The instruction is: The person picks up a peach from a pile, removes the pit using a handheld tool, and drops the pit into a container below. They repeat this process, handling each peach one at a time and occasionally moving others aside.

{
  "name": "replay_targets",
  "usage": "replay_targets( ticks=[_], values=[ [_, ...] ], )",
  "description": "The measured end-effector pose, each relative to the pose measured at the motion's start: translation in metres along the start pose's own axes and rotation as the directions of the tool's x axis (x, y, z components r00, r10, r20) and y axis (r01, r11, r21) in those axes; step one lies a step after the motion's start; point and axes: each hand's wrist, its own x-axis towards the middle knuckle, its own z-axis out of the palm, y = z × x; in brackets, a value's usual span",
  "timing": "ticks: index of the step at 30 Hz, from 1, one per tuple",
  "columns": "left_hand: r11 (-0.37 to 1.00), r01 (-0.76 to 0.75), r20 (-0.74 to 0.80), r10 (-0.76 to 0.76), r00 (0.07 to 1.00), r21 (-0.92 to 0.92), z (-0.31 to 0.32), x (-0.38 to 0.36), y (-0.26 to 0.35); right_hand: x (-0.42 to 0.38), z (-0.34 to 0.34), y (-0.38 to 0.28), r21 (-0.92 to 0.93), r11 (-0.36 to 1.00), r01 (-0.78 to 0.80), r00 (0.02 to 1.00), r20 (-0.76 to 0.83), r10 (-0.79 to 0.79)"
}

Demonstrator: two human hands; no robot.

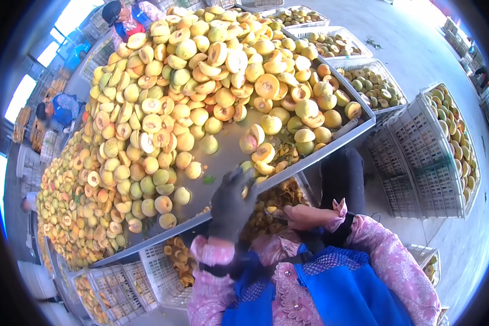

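My left hand, in a dark glove and smeared by motion, is over the near rim of the metal table. Its fingertips overlap a greenish peach, and a small yellowish patch shows along the fingers; I cannot tell whether they grip anything. Bare, my right hand is closed in front of my chest around a small thin tool. A yellow bit of fruit shows at the tool's tip. Cut peach halves lie on the table just beyond my left hand.
A big heap of peaches, many halved, covers much of the table. Below its edge, a crate of fruit scraps is by my lap. Stacked white crates of fruit stand at the right. Two other people work beyond the heap.
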Motion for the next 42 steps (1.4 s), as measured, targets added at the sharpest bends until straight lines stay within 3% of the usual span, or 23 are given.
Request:
replay_targets(
  ticks=[1,2,4,7,9,15,17,19,23,25,26,28,31,32,33,34,35,36,37,39,40,41,42],
  values=[
    [0.982,-0.134,0.077,0.125,0.989,0.132,0.007,0.016,0.002,-0.004,-0.006,-0.005,-0.001,1.000,0.000,1.000,-0.011,0.000],
    [0.981,-0.143,0.076,0.134,0.988,0.132,0.015,0.030,0.001,-0.010,-0.012,-0.012,0.023,0.998,0.058,0.998,-0.033,-0.058],
    [0.956,-0.097,0.429,-0.032,0.903,0.275,0.032,0.050,-0.003,-0.014,-0.017,-0.011,0.045,0.992,0.115,0.992,-0.062,-0.112],
    [0.928,-0.155,0.497,-0.038,0.867,0.340,0.039,0.058,-0.013,-0.020,-0.025,-0.005,0.058,0.992,0.113,0.987,-0.123,-0.106],
    [0.920,-0.166,0.486,-0.031,0.873,0.355,0.041,0.054,-0.014,-0.024,-0.035,-0.009,0.274,0.953,-0.129,0.991,-0.005,0.136],
    [0.904,-0.215,0.426,0.040,0.904,0.370,0.038,0.046,-0.018,-0.020,-0.029,-0.010,0.256,0.967,0.009,0.986,-0.161,0.033],
    [0.896,-0.224,0.438,0.037,0.898,0.383,0.041,0.049,-0.013,-0.021,-0.031,-0.014,0.225,0.973,-0.047,0.993,-0.093,0.070],
    [0.829,-0.260,0.561,-0.075,0.825,0.494,0.046,0.059,-0.009,-0.019,-0.030,-0.013,0.179,0.979,-0.095,0.995,-0.025,0.101],
    [0.840,-0.247,0.555,-0.075,0.829,0.482,0.046,0.057,-0.017,-0.021,-0.017,-0.009,0.076,0.996,0.044,0.973,-0.228,-0.025],
    [0.953,-0.158,0.305,0.075,0.949,0.259,0.037,0.045,-0.021,-0.019,-0.015,-0.012,0.068,0.995,0.068,0.951,-0.307,-0.044],
    [0.953,-0.156,0.304,0.073,0.950,0.259,0.030,0.039,-0.022,-0.018,-0.014,-0.011,0.059,0.997,0.053,0.941,-0.336,-0.031],
    [0.989,-0.108,-0.063,0.115,0.991,0.099,0.006,0.020,-0.027,-0.014,-0.010,-0.008,0.053,0.998,0.042,0.933,-0.360,-0.020],
    [0.996,0.090,-0.231,-0.088,0.969,0.001,-0.050,-0.023,-0.030,0.001,-0.002,0.004,0.018,1.000,0.016,0.944,-0.331,-0.009],
    [0.990,0.117,-0.289,-0.088,0.953,0.084,-0.068,-0.040,-0.040,0.006,0.001,0.008,-0.014,1.000,-0.008,0.961,-0.277,0.004],
    [0.952,0.268,-0.348,-0.204,0.915,0.149,-0.086,-0.060,-0.045,0.009,0.002,0.009,-0.046,0.999,-0.029,0.975,-0.222,0.018],
    [0.927,0.343,-0.352,-0.274,0.895,0.152,-0.100,-0.080,-0.061,0.008,-0.006,0.003,-0.047,0.999,-0.025,0.976,-0.217,0.014],
    [0.924,0.350,-0.355,-0.279,0.892,0.154,-0.111,-0.102,-0.079,0.004,-0.023,-0.009,0.017,0.980,-0.201,0.979,0.036,0.200],
    [0.863,0.384,-0.358,-0.262,0.896,0.329,-0.119,-0.124,-0.098,0.002,-0.031,-0.016,0.032,0.925,-0.380,0.888,0.293,0.355],
    [0.771,0.402,-0.355,-0.243,0.903,0.495,-0.124,-0.137,-0.106,0.010,-0.012,0.011,0.032,0.926,-0.377,0.888,0.297,0.352],
    [0.732,0.379,-0.400,-0.158,0.903,0.566,-0.128,-0.142,-0.105,0.036,0.036,0.087,-0.358,0.924,0.130,0.867,0.494,0.069],
    [0.688,0.364,-0.435,-0.078,0.897,0.628,-0.127,-0.140,-0.102,0.029,0.014,0.050,-0.313,0.944,-0.107,0.848,0.466,0.250],
    [0.691,0.364,-0.432,-0.083,0.898,0.625,-0.121,-0.135,-0.101,0.027,0.006,0.036,-0.313,0.943,-0.113,0.845,0.469,0.256],
    [0.848,0.449,-0.446,-0.299,0.844,0.281,-0.112,-0.120,-0.095,0.026,0.001,0.027,-0.223,0.963,-0.149,0.885,0.405,0.230]
  ],
)
